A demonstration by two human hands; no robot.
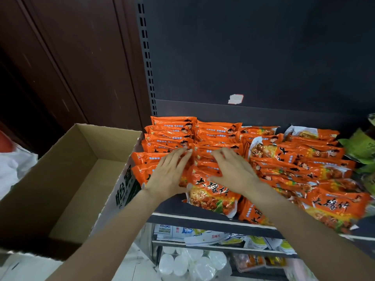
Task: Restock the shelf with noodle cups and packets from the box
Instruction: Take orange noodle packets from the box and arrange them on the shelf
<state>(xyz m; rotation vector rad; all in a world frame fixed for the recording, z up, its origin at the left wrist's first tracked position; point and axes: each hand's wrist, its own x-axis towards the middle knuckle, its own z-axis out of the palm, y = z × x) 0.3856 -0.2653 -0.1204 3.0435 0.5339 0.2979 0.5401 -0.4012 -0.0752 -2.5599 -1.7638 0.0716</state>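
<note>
Currently both hands lie on the orange noodle packets stacked on the shelf. Left hand: fingers straight and slightly spread, palm down, flat on the packets at the seam between the left stack and the middle stack; nothing gripped. Right hand: fingers extended and fanned, pressing down on the middle stack, thumb resting on the front packet; no pinch visible. That front packet lies flat, face up, its lower edge overhanging the shelf lip. More orange packets fill the shelf to the right in loose, overlapping rows. Green packets sit at the far right edge. Cardboard box stands open just left of the shelf, touching its end; no packets visible in the part shown. Lower shelves hold white bags and pale cup lids
</note>
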